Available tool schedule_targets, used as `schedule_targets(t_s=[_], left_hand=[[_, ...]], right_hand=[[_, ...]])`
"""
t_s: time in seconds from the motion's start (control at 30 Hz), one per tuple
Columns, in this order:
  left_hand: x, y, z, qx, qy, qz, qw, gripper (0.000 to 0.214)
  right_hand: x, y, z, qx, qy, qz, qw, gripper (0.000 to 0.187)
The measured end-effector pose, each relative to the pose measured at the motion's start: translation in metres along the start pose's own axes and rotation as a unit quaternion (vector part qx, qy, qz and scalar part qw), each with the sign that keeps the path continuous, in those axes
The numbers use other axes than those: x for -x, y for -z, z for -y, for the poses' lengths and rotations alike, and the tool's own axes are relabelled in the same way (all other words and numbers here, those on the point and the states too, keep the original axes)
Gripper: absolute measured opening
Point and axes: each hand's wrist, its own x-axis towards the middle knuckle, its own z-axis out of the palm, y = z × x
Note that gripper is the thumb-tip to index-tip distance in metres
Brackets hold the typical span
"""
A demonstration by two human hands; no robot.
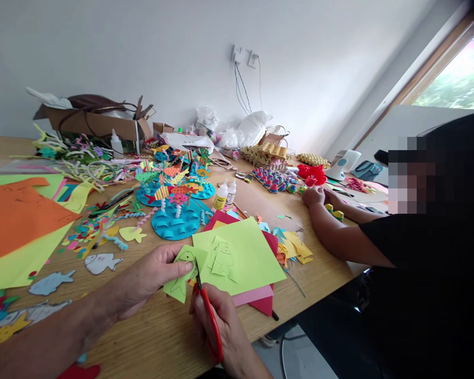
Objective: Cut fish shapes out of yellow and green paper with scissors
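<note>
My left hand (pixel 161 268) pinches a small piece of light green paper (pixel 176 288) with a fish outline drawn on it. In my right hand (pixel 221 310) are red-handled scissors (pixel 210 316), their dark blades at the right edge of that paper. Just beyond lies a larger light green sheet (pixel 256 258), with a green scrap (pixel 222 256) bearing drawn lines on it. Red and pink sheets (pixel 256 296) stick out underneath. To the left on the table are a white fish cutout (pixel 102 263), a blue one (pixel 52 282) and a yellow one (pixel 132 233).
Blue discs (pixel 176 223) carrying colourful paper fish stand behind my hands, beside glue bottles (pixel 221 196). Orange paper (pixel 23 216) covers the left side. Yellow scraps (pixel 296 246) lie to the right, near another person's arm (pixel 332 237). Egg cartons (pixel 266 153) and a cardboard box (pixel 98 126) line the wall.
</note>
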Motion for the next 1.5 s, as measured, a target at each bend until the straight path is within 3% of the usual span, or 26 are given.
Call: schedule_targets(t_s=[0.47,0.73,1.5], left_hand=[[-0.0014,0.0022,-0.0024,-0.013,0.014,-0.009,1.0,0.029],[-0.0019,-0.0007,-0.0053,-0.065,-0.002,-0.037,0.997,0.027],[0.0013,0.0008,-0.0041,-0.045,0.014,-0.004,0.999,0.017]], right_hand=[[-0.0015,0.0029,-0.0064,0.052,-0.003,-0.009,0.999,0.049],[-0.0012,0.0021,-0.0097,0.014,0.004,-0.004,1.0,0.047],[0.0008,0.0015,-0.0039,0.049,0.017,-0.009,0.999,0.045]])
